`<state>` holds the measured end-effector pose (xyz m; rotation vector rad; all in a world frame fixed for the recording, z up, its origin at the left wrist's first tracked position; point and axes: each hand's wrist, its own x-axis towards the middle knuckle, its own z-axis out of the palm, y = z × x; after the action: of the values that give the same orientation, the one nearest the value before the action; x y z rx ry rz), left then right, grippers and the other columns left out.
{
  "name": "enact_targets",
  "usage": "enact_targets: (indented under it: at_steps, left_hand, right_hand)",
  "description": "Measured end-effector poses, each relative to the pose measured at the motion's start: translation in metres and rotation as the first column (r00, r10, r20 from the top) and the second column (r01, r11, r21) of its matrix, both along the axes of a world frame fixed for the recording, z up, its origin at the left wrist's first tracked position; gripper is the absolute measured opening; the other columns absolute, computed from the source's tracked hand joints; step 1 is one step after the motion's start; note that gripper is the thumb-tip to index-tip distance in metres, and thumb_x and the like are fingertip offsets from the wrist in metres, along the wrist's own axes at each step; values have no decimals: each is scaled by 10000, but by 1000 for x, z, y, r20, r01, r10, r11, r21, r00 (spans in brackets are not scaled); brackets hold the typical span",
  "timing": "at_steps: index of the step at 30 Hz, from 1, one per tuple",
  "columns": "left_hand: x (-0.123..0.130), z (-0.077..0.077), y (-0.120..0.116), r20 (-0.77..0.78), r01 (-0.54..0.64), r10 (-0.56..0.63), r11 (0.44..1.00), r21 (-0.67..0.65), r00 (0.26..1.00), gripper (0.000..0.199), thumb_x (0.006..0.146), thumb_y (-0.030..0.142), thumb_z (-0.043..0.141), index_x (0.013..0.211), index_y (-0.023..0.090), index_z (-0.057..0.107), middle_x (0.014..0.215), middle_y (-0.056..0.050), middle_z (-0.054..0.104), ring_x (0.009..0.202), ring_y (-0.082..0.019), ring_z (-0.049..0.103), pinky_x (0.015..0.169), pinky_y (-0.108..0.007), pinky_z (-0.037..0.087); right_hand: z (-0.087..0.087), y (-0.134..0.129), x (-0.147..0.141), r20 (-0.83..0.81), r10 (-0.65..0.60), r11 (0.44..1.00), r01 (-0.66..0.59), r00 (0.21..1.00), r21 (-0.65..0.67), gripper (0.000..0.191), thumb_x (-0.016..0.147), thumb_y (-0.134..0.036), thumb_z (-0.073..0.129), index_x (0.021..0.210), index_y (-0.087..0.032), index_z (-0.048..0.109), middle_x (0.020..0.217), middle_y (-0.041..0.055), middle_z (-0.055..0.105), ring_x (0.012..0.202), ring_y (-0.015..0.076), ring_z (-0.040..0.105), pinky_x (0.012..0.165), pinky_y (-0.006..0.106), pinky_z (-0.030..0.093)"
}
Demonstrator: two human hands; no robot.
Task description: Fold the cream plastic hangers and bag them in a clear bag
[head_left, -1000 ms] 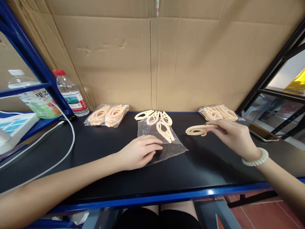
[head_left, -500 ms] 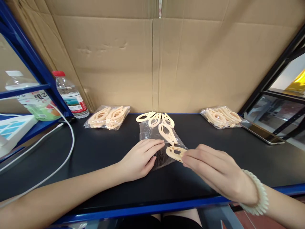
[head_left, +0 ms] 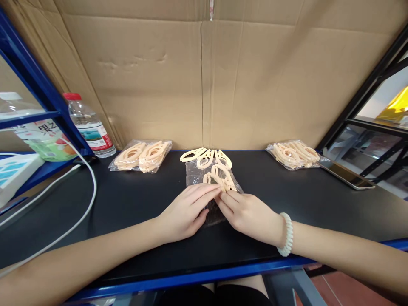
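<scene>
A clear plastic bag (head_left: 193, 172) lies on the black table, with several cream plastic loops, shaped like folding hangers (head_left: 223, 160), on it or at its far edge. My left hand (head_left: 188, 210) rests on the bag's near left part, its fingers together; whatever is under them is hidden. Touching its fingertips, my right hand (head_left: 250, 214) has its fingers closed on a cream piece (head_left: 210, 176), which lies across another one over the bag. The fingers hide the near end of that piece.
Filled clear bags of cream pieces lie at the back left (head_left: 142, 156) and back right (head_left: 295, 154). A phone (head_left: 347, 174) is at right. Bottles (head_left: 92, 129) and a white cable (head_left: 94, 182) are at left. Cardboard (head_left: 153, 85) stands behind.
My right hand has moved left and away from me, carrying the cream piece over the bag beside my left hand. My left hand has stayed on the bag. The view has shifted slightly.
</scene>
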<state>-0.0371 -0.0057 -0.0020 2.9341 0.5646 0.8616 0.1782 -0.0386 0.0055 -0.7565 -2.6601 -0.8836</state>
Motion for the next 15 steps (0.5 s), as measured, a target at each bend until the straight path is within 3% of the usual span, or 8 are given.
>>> enact_targets:
  at_steps: [6,12,15]
  left_hand:
    - [-1,-4,2,21,-35,35,999,3,999,552,879,57,450,1414,145,344,1395,-149,491,1300,-248,444,1076,-444,423]
    - [-2,-6,3,29,-37,37,999,12,999,549,873,49,450,1406,148,361,1383,-142,504,1295,-239,451,1075,-428,426]
    - [-1,-5,3,29,-29,28,999,26,999,543,866,38,457,1396,129,376,1372,-148,511,1286,-234,453,1077,-416,422]
  right_hand:
    - [-1,19,-6,36,36,998,-37,999,50,265,903,-23,403,780,-103,623,748,100,606,599,213,590,458,313,507]
    - [-11,35,-3,34,63,997,-64,997,40,224,903,-28,435,813,-69,636,754,117,610,658,223,597,521,325,517]
    - [-5,31,1,-50,167,986,-166,985,26,253,911,-27,425,795,-74,645,749,115,625,691,215,594,588,324,528]
